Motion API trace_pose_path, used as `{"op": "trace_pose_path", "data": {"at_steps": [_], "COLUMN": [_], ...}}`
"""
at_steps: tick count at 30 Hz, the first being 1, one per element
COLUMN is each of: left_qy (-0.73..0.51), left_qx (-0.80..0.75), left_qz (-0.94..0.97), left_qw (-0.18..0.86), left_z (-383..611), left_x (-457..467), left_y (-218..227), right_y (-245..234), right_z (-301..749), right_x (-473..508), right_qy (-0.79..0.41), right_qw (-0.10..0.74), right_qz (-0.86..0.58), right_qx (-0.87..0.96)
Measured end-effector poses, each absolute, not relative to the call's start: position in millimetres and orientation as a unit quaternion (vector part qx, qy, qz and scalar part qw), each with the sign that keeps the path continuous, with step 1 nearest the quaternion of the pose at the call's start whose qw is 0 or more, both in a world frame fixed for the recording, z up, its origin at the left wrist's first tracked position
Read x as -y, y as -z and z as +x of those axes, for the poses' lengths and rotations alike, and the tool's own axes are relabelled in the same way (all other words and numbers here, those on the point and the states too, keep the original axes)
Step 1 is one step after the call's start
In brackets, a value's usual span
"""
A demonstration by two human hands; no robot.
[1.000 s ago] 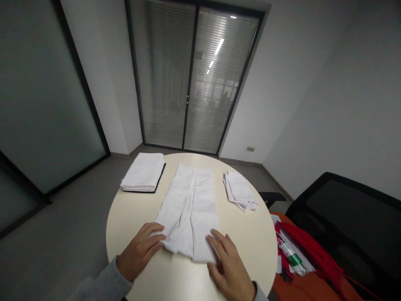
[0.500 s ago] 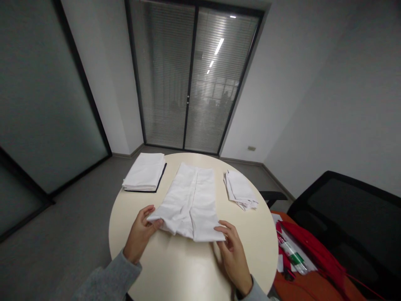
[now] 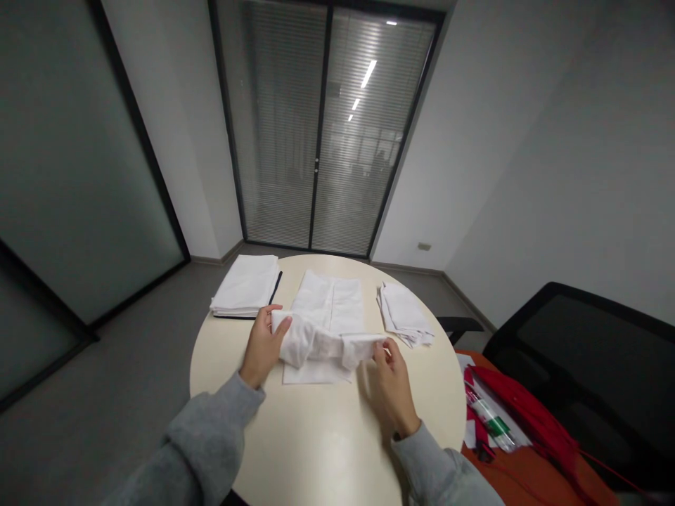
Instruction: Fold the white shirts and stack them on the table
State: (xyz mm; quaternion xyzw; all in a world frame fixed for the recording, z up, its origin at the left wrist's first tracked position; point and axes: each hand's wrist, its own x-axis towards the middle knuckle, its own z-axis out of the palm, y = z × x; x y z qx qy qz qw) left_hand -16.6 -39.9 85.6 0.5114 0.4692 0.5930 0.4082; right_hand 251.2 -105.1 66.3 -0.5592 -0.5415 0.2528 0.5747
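A white cloth point(image 3: 328, 299) lies lengthwise on the round table, its near end lifted and bent back over the rest. My left hand point(image 3: 265, 343) grips the left corner of that raised end, thumb on top and fingers behind. At the right corner, my right hand point(image 3: 393, 379) pinches the same edge between thumb and fingers. Between the hands the raised part sags in loose wrinkles. Beneath it, a flat strip of white cloth shows on the tabletop; whether it is another layer of the same piece I cannot tell.
A neat stack of folded white cloth point(image 3: 245, 284) on a dark flat item sits at the table's point(image 3: 316, 450) back left. Another folded white cloth point(image 3: 403, 314) lies at the right. Beside the table, an orange-seated chair point(image 3: 527, 478) holds a red bag point(image 3: 522, 404) and a clear bottle point(image 3: 493, 422).
Both hands have moved up and away from me, carrying the cloth's near edge over its middle. The flat strip underneath now shows.
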Motion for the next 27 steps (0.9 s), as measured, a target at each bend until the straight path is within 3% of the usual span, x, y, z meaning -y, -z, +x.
{"op": "trace_pose_path", "data": {"at_steps": [7,11,15,20,27], "left_qy": [-0.597,-0.528,-0.484,-0.501,-0.455], "left_qx": [-0.386,-0.325,-0.361,-0.420,-0.456], "left_qz": [0.485,0.548,0.576,0.530,0.528], "left_qw": [0.510,0.562,0.552,0.539,0.553], "left_z": [-20,-33,-45,-54,-77], "left_x": [26,52,79,99,145], "left_y": [-114,-84,-52,-52,-35], "right_y": [-78,-59,-51,-60,-56], "right_z": [254,260,255,240,234], "right_x": [83,87,105,131,174], "right_qy": [-0.293,-0.346,-0.439,-0.549,-0.543], "right_qw": [0.606,0.605,0.600,0.583,0.497], "right_qz": [-0.549,-0.564,-0.555,-0.478,-0.561], "right_qx": [0.495,0.442,0.373,0.362,0.379]}}
